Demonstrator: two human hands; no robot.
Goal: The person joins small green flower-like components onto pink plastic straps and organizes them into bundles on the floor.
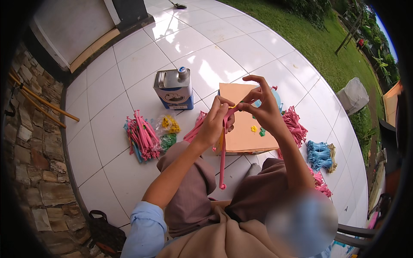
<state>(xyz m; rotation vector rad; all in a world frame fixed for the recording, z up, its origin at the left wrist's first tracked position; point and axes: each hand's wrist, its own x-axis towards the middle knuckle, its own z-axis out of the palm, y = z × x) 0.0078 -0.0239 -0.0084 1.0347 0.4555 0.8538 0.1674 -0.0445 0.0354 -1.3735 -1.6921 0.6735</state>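
**Both hands pinching the top of a pink plastic strip above the lap**

Head view. The pink strip (223, 150) hangs from the two hands, which meet above the near edge of an orange cardboard sheet (245, 129). Its long axis runs close to vertical in the picture: the upper end sits between the fingertips, and the lower end, a small hook or loop, points down toward the person's knees and brown trousers (193, 193).

The left hand (215, 122) is curled, fingers drawn together around the strip's upper part, thumb and forefinger pressed at the top. The right hand (262, 105) meets it from the other side: thumb and forefinger pinch a small yellow piece (232, 106) at the strip's top end, while the remaining fingers arch up and spread loosely.

On the white tiled floor (107, 129): a bundle of pink and blue strips (141, 136) to the left, bags of small yellow and green pieces (168, 131) beside it, a blue and white metal can (174, 89) beyond, and further pink and blue bundles (319, 155) to the right.
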